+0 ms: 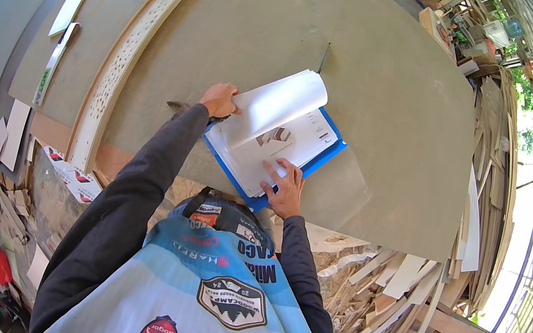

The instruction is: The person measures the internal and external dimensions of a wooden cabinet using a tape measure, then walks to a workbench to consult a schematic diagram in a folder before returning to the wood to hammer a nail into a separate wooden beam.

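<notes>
A blue binder (330, 154) lies open on the large brown board in front of me, filled with white paper sheets. Its upper sheets (283, 103) are turned up and curl over at the far end. My left hand (220, 100) is closed on the left edge of these sheets. The page beneath (244, 159) carries a printed picture of brown shapes and some small drawings. On that page's near right part rests my right hand (285, 189), its fingers apart and touching the paper. Just beyond the binder lies a thin dark pen-like stick (325, 57).
A long curved strip dotted with holes (136, 31) runs along the left of the brown board (402, 104). White pieces (76, 0) lie farther left. Stacked wood strips (488, 153) stand at the right, with offcuts (402, 279) below. A small dark object (177, 105) sits by my left forearm.
</notes>
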Tool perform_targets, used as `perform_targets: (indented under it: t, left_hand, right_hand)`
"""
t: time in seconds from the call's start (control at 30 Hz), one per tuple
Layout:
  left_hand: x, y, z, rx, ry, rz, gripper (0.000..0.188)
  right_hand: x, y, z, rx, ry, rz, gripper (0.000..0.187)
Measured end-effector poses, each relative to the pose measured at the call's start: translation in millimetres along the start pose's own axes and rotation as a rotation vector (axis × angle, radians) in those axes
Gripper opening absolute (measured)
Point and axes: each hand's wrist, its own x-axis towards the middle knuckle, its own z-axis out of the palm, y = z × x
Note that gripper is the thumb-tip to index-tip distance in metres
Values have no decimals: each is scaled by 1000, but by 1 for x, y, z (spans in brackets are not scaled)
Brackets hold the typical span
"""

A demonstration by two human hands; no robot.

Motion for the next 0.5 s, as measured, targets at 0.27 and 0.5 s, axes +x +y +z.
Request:
perform_targets:
  t: [0.27, 0.5]
  left_hand:
    - [-5, -2, -2, -98, -1, -1, 42]
    - [-7, -2, -2, -83, 37, -31, 41]
  right_hand:
    - [-4, 2, 3, 7, 15, -4, 53]
    - [-3, 1, 3, 8, 26, -15, 52]
